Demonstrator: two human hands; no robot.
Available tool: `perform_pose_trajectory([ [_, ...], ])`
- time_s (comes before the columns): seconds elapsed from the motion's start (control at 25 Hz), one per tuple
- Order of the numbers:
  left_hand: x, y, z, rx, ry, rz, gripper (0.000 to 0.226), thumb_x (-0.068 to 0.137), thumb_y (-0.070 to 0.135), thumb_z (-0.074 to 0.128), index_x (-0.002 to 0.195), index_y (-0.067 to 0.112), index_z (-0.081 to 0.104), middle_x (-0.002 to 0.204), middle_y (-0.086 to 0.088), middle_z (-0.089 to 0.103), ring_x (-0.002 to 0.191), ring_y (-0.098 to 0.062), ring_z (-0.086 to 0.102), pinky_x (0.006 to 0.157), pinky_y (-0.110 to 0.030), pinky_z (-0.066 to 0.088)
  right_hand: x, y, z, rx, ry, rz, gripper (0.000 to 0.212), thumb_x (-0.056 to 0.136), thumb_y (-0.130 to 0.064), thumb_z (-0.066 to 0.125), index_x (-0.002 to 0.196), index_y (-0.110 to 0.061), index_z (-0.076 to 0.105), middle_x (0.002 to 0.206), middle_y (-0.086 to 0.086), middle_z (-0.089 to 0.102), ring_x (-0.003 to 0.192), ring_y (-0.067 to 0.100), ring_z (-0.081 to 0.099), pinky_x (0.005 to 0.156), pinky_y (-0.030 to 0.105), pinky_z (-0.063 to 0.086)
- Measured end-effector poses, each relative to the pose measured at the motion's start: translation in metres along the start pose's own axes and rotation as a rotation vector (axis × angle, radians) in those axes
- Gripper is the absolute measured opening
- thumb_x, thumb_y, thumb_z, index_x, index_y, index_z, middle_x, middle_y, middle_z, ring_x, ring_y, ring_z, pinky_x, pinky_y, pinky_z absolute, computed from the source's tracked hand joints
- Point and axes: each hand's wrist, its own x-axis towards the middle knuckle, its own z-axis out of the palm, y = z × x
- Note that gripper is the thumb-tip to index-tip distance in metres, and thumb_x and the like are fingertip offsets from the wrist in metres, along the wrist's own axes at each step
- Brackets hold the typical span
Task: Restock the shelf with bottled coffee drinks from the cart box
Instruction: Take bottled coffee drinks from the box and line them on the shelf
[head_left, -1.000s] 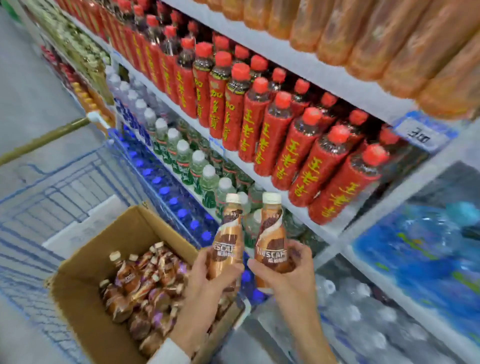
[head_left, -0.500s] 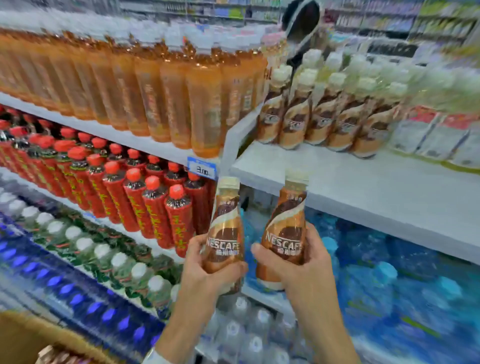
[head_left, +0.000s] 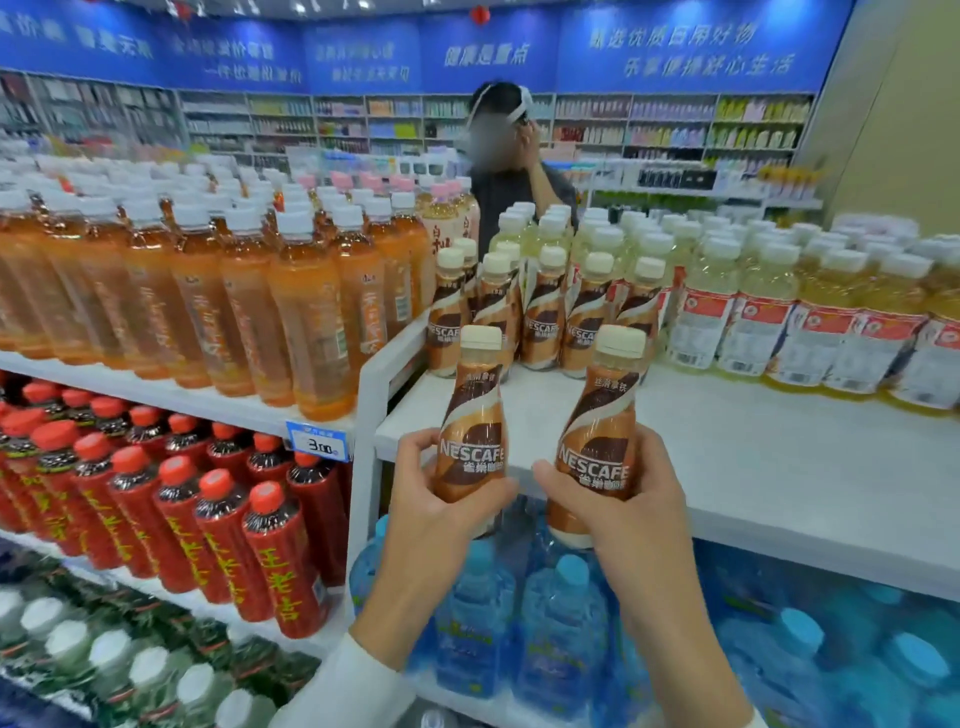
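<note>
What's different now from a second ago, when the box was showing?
Both hands rose from over the box up to the top shelf, carrying the bottles along. The view lifted too, so the box is out of sight. Nothing was let go: the left hand still holds the left bottle and the right hand the right bottle, both upright, in front of the shelved coffee row.

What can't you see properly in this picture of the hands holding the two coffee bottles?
- Cart box: outside the head view, so how many bottles are left is unknown.
- Bottoms of both held bottles: covered by the left hand and right hand.
- Coffee bottles on the shelf: the front ones hide how many stand behind.
- Price tag: small print blurred.
- Wall signs: writing blurred.
</note>
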Motion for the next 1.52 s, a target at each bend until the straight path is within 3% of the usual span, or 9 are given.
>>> perform_pose_trajectory([
  [0.2,0.06,0.019,0.029,0.09,-0.121,0.089,0.069,0.069,0.032,0.09,0.124,0.035,0.049,0.117,0.014,0.065,0.102,0.001,0.065,0.077,-0.014,0.055,0.061,-0.011,0.007,-0.066,0.017,-0.036,0.065,0.076,-0.018,0.086,0.128,-0.027,0.049,0.113,-0.012,0.066,0.101,0.004,0.064,0.078,0.021,0.052],
  [0.4,0.083,0.008,0.044,0.144,-0.158,0.134,0.066,0.068,0.03,0.091,0.117,0.04,0.047,0.109,0.026,0.06,0.1,0.012,0.058,0.072,0.001,0.046,0.093,0.014,0.007,-0.049,-0.021,-0.002,0.068,0.081,-0.015,0.083,0.134,-0.025,0.042,0.122,-0.006,0.066,0.113,0.011,0.064,0.099,0.035,0.053],
  [0.6,0.092,-0.005,0.045,0.191,-0.15,0.13,0.069,0.068,0.028,0.091,0.123,0.036,0.051,0.115,0.02,0.065,0.107,0.001,0.063,0.083,-0.01,0.05,0.099,0.023,0.004,-0.134,-0.052,-0.023,0.075,0.078,-0.019,0.086,0.137,-0.028,0.041,0.128,-0.007,0.064,0.114,0.008,0.064,0.102,0.036,0.052],
  [0.72,0.084,-0.016,0.039,0.28,-0.137,0.15,0.078,0.066,0.041,0.09,0.133,0.037,0.05,0.124,0.016,0.061,0.114,-0.004,0.06,0.097,-0.026,0.052,0.081,0.023,0.001,-0.282,0.014,0.0,0.082,0.076,-0.025,0.087,0.139,-0.026,0.036,0.132,-0.008,0.056,0.116,0.011,0.058,0.091,0.019,0.049],
  [0.8,0.079,-0.017,0.035,0.359,-0.078,0.141,0.081,0.068,0.045,0.088,0.136,0.038,0.046,0.128,0.018,0.055,0.117,-0.004,0.055,0.1,-0.031,0.052,0.066,0.025,0.001,-0.355,0.105,-0.03,0.078,0.075,-0.033,0.086,0.137,-0.028,0.038,0.13,-0.011,0.054,0.115,0.01,0.057,0.09,0.02,0.048],
  [1.0,0.084,-0.018,0.041,0.47,-0.014,0.178,0.059,0.074,0.042,0.085,0.124,0.035,0.054,0.116,0.016,0.06,0.106,-0.005,0.059,0.094,-0.029,0.054,0.069,0.035,0.006,-0.466,0.258,-0.06,0.057,0.078,-0.036,0.084,0.123,-0.03,0.05,0.121,-0.009,0.063,0.105,0.012,0.064,0.093,0.032,0.054],
  [1.2,0.105,-0.009,0.05,0.539,-0.007,0.179,0.049,0.075,0.039,0.085,0.115,0.028,0.058,0.11,0.014,0.063,0.099,-0.006,0.059,0.085,-0.021,0.046,0.098,0.038,0.009,-0.534,0.197,-0.074,0.05,0.083,-0.034,0.079,0.121,-0.031,0.046,0.121,-0.005,0.061,0.11,0.017,0.062,0.095,0.037,0.052],
  [1.36,0.125,-0.008,0.06,0.555,0.024,0.175,0.042,0.072,0.039,0.086,0.101,0.029,0.056,0.101,0.01,0.065,0.094,-0.012,0.063,0.084,-0.029,0.052,0.123,0.037,0.011,-0.57,0.124,-0.099,0.062,0.087,-0.032,0.074,0.135,-0.031,0.036,0.135,-0.002,0.058,0.123,0.02,0.057,0.106,0.044,0.046],
  [1.52,0.137,-0.009,0.067,0.549,0.041,0.171,0.043,0.075,0.035,0.086,0.108,0.024,0.06,0.105,0.004,0.067,0.097,-0.017,0.064,0.086,-0.033,0.055,0.141,0.034,0.014,-0.568,0.108,-0.075,0.053,0.09,-0.028,0.073,0.128,-0.028,0.035,0.136,0.0,0.056,0.124,0.024,0.058,0.105,0.041,0.046],
])
